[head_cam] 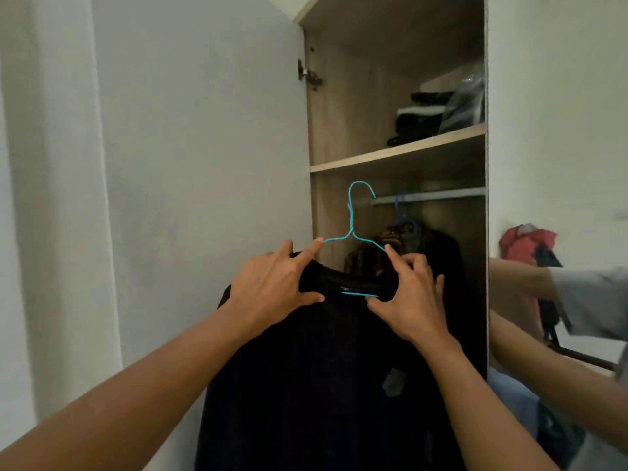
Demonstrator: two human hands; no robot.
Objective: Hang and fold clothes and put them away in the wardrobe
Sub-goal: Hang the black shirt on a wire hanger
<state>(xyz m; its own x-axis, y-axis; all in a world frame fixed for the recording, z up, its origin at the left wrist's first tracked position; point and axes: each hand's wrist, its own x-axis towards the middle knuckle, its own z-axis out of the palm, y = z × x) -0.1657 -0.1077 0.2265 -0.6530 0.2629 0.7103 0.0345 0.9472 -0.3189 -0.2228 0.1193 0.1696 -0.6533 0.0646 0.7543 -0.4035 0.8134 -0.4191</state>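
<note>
Both hands grip the dark garment (323, 368) at its shoulders: left hand (272, 283) and right hand (411, 294) curl over cloth and blue hanger (351, 229). Its hook stands just left of the rail (431, 195), opening toward it. My right hand is nearer the rail.

Nothing legible anywhere. Small label (345, 287) inside the collar of the dark garment (323, 385), centre of frame, too blurred to read. Grey tag (394, 382) lower on the same garment, likewise unreadable.
</note>
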